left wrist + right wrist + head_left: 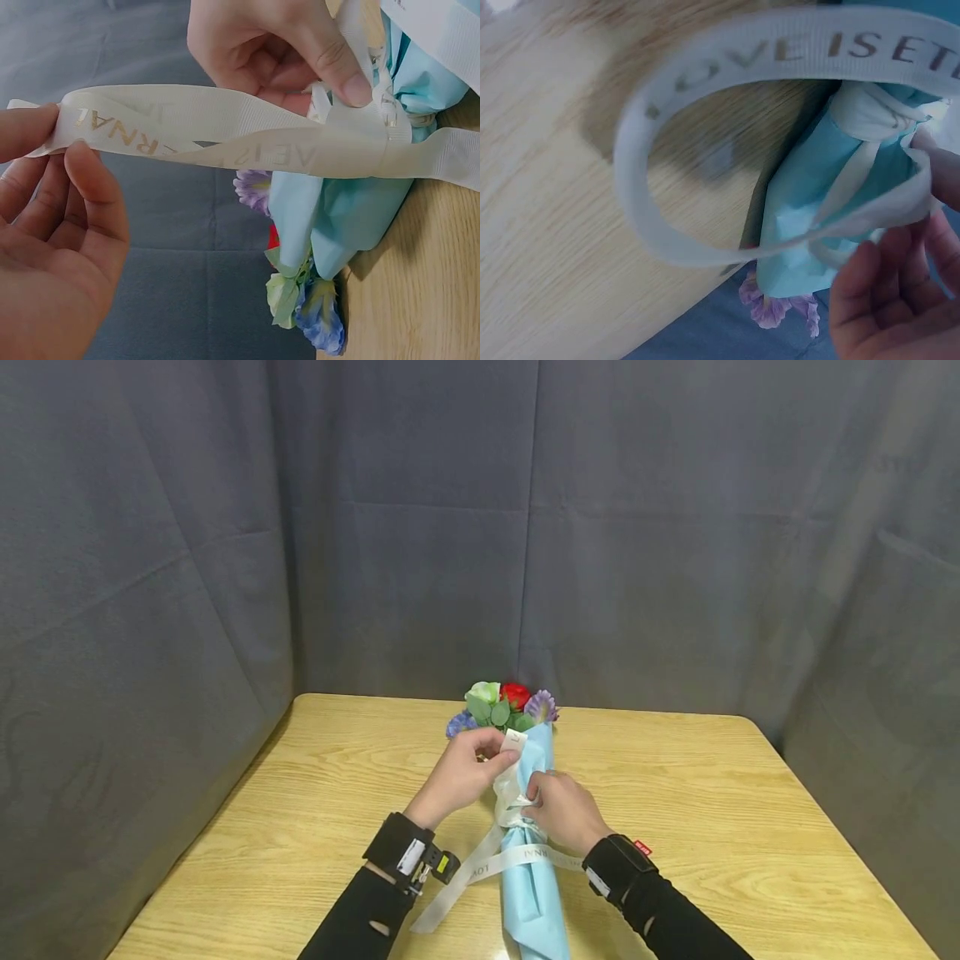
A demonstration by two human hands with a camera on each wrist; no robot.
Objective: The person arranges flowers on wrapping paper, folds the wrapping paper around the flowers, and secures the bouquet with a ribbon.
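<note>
A bouquet in light blue wrapping paper [534, 906] lies on the table, its flowers pointing away from me. A cream ribbon [187, 112] with gold lettering is tied round the middle of the wrapping. My left hand [459, 781] pinches a doubled length of it between thumb and fingers, stretched out from the tie in the left wrist view. At the tie, my right hand [567, 810] pinches ribbon between thumb and forefinger. Another stretch of ribbon [634, 169] curves in a wide loop in the right wrist view. One tail [438, 910] trails to the lower left.
At the bouquet's far end are a red rose [515, 696], a pale green flower [483, 692], a purple flower [542, 706] and a blue flower [461, 724]. The wooden table [720, 827] meets grey curtains [405, 593] at its back and sides.
</note>
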